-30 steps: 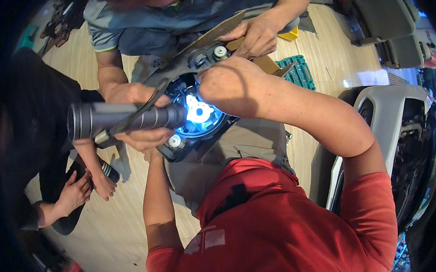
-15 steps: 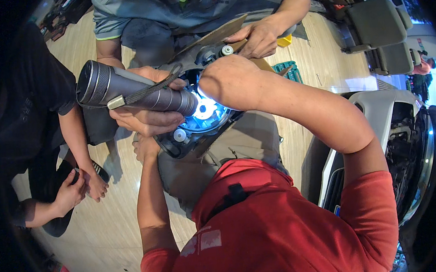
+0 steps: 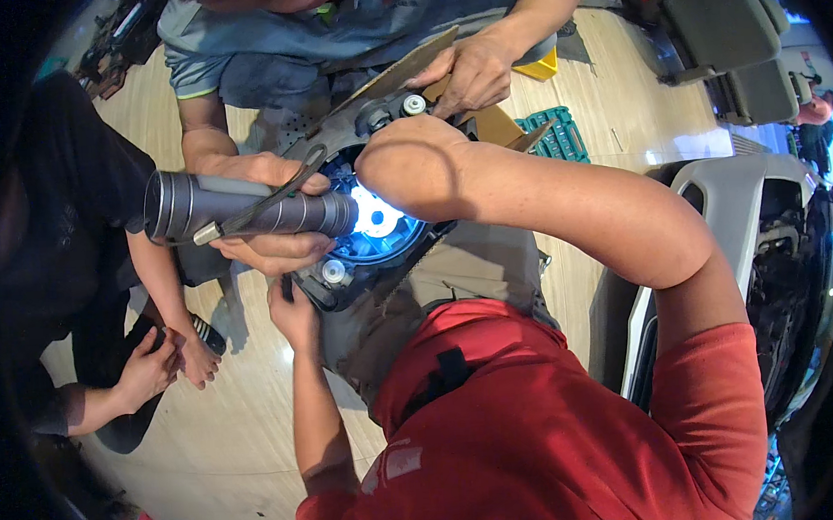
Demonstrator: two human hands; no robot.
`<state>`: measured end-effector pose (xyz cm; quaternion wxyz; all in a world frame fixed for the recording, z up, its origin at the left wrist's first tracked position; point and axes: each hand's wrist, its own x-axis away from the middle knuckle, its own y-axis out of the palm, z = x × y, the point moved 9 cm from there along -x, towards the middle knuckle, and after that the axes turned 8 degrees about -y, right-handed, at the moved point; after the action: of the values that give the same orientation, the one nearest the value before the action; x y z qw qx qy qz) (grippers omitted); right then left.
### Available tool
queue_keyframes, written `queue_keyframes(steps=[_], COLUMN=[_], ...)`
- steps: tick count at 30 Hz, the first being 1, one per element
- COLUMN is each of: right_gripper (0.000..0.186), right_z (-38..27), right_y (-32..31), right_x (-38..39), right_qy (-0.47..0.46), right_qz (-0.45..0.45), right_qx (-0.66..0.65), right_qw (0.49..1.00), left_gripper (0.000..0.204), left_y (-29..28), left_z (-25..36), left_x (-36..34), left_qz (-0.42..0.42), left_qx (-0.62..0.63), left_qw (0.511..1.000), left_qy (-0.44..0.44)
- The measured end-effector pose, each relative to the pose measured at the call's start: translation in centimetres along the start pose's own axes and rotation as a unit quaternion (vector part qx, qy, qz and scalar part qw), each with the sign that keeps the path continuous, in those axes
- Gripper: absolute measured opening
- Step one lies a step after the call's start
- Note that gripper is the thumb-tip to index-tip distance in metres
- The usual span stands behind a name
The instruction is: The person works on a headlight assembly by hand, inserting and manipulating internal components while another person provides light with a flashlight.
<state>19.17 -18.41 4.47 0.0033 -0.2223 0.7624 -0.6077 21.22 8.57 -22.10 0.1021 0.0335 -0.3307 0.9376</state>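
A round, dark-framed housing [image 3: 316, 290] with pale round caps sits over my lap, its inside lit bright blue-white. My right hand [image 3: 412, 166] bends down over the housing's upper right part; its fingers are hidden behind the hand. Beside the housing's lower left edge, my left hand [image 3: 293, 315] is closed, with a small dark piece at its fingertips that I cannot make out. A co-worker's hand [image 3: 275, 253] holds a grey metal flashlight [image 3: 225, 206] with a wrist cord, aimed into the housing. That person's other hand [image 3: 471, 73] rests at the far edge.
At the left, another person's hands [image 3: 154, 368] hang near the floor. Beyond my right arm lie a green tool case [image 3: 559, 138], brown cardboard [image 3: 496, 127] and a yellow bin [image 3: 540, 66]. A white car part [image 3: 720, 206] and grey seats [image 3: 720, 27] stand at the right.
The housing, flashlight and my right hand have shifted slightly left in view. My left hand has moved a little down and right, where a small dark piece now shows at its fingertips.
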Motion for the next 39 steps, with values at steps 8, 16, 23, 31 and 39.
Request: queue_keyframes(steps=[8,16,23,31,39], right_gripper=[0.02,0.024,0.023,0.023,0.018], right_z=[0.2,0.0,-0.1,-0.4,-0.6], right_y=[-0.3,-0.3,-0.2,-0.3,0.4], right_x=[0.4,0.0,0.7,0.7,1.0], right_qy=[0.022,0.058,0.051,0.039,-0.008], right_qz=[-0.06,-0.085,-0.064,-0.081,-0.05], right_qx=[-0.013,0.02,0.002,0.008,0.004], right_qw=[0.998,0.994,0.997,0.996,0.999], left_gripper=[0.026,0.066,0.083,0.075,0.067], left_y=[-10.9,-3.8,-2.6,-2.4,-2.1], left_z=[26.5,35.0,36.0,35.4,35.4], left_x=[10.9,8.2,8.0,7.8,7.5], left_qz=[-0.037,-0.294,-0.284,-0.256,-0.222], left_qx=[0.024,-0.277,-0.336,-0.304,-0.31], left_qw=[0.94,0.83,0.802,0.847,0.853], left_qy=[0.338,0.385,0.405,0.354,0.356])
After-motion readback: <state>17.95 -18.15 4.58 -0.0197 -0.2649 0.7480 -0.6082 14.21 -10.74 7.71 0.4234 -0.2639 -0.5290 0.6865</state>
